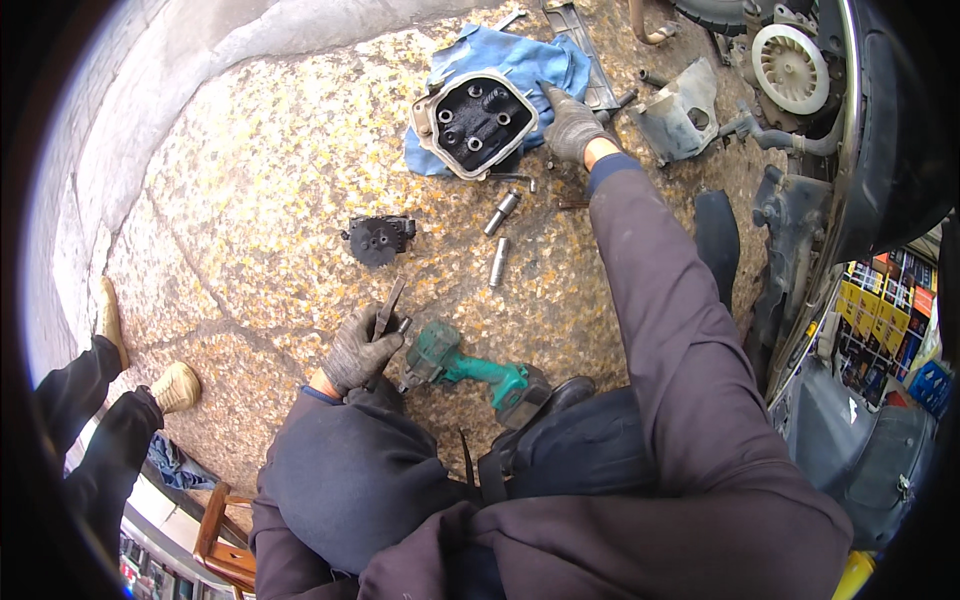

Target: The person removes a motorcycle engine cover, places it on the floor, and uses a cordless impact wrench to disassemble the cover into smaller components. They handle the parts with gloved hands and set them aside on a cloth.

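My left hand (360, 352), in a grey work glove, is closed round a flat metal strip-like tool (392, 300). A dark rod-like end also sticks out beside its thumb; whether it is a separate tool I cannot tell. My right hand (575, 125), gloved too, reaches far forward with fingers stretched onto the edge of a crumpled blue cloth (567, 62). On that cloth rests an engine cover (480, 125) with a pale rim and an oily black inside, just left of my right hand. A green cordless impact driver (480, 370) lies right of my left hand.
Between my hands lie two metal sockets (503, 213) (498, 262) and a black part (378, 239). A grey plastic shroud (680, 115) and a partly stripped vehicle with a white fan (790, 69) stand at right. Someone's shoe (176, 388) is at left, near a wooden stool (212, 530).
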Demonstrator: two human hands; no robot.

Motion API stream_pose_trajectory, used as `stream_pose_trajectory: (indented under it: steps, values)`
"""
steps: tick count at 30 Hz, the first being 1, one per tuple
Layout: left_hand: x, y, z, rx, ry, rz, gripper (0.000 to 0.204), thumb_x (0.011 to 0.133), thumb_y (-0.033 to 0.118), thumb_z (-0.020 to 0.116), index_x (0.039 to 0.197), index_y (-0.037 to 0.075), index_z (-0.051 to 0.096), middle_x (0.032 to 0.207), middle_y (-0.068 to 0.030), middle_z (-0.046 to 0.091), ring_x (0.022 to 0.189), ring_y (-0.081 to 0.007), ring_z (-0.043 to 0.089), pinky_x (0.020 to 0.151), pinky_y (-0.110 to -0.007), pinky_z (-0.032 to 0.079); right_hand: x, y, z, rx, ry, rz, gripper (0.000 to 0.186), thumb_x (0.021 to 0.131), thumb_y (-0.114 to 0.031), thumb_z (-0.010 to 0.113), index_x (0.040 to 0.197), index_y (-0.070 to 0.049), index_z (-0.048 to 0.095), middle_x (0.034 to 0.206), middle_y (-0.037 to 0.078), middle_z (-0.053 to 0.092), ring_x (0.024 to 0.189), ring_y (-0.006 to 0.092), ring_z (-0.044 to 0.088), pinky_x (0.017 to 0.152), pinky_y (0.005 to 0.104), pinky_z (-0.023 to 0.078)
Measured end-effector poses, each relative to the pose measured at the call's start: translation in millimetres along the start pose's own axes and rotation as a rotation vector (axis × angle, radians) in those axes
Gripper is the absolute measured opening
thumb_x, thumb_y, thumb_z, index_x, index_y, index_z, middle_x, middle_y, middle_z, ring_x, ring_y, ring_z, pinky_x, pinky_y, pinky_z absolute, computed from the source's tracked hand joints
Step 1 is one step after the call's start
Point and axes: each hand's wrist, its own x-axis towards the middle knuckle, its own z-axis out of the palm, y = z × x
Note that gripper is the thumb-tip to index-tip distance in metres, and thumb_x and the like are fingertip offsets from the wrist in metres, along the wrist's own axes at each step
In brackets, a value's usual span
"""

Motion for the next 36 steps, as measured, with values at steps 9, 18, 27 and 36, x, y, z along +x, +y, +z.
stream_pose_trajectory:
  steps: [9,18,27,36]
  values:
    - [9.3,0.3,1.5,0.009,0.005,0.151,0.024,0.083,0.012,0.067,0.104,0.003,0.059,0.084,-0.0010,0.058,0.077,-0.0101,0.052,0.070,-0.028,0.045,-42.5,-2.2,8.9,0.470,0.484,-0.092,0.051,0.081,-0.007,0.058,0.132,-0.004,0.053,0.114,0.021,0.066,0.107,0.0325,0.063,0.095,0.0368,0.049]
    - [-0.5,-5.8,9.6,-0.573,0.259,0.036,0.033,0.085,0.023,0.069,0.109,0.005,0.055,0.084,-0.0023,0.058,0.072,-0.0117,0.056,0.065,-0.028,0.049,-232.8,-102.7,123.9,0.227,-0.714,-0.005,0.059,0.075,-0.039,0.073,0.119,-0.001,0.061,0.112,0.022,0.065,0.108,0.0348,0.062,0.094,0.0416,0.049]
    - [0.0,1.9,-14.3,-0.982,0.331,0.107,0.015,0.092,0.019,0.058,0.094,0.004,0.057,0.076,-0.0061,0.062,0.061,-0.0194,0.063,0.057,-0.036,0.057,-276.6,-101.2,171.5,0.187,-0.680,-0.014,0.086,0.063,-0.041,0.084,0.132,-0.003,0.049,0.118,0.022,0.063,0.110,0.0367,0.061,0.095,0.0414,0.049]
    - [2.2,39.5,-54.9,-1.146,0.542,0.267,0.016,0.092,0.018,0.054,0.090,0.003,0.052,0.068,-0.0085,0.053,0.059,-0.0219,0.056,0.058,-0.039,0.054,-289.3,-97.4,114.6,1.081,-0.701,-0.002,0.058,0.065,-0.016,0.085,0.118,-0.004,0.063,0.106,0.008,0.068,0.097,0.0187,0.063,0.086,0.0352,0.052]
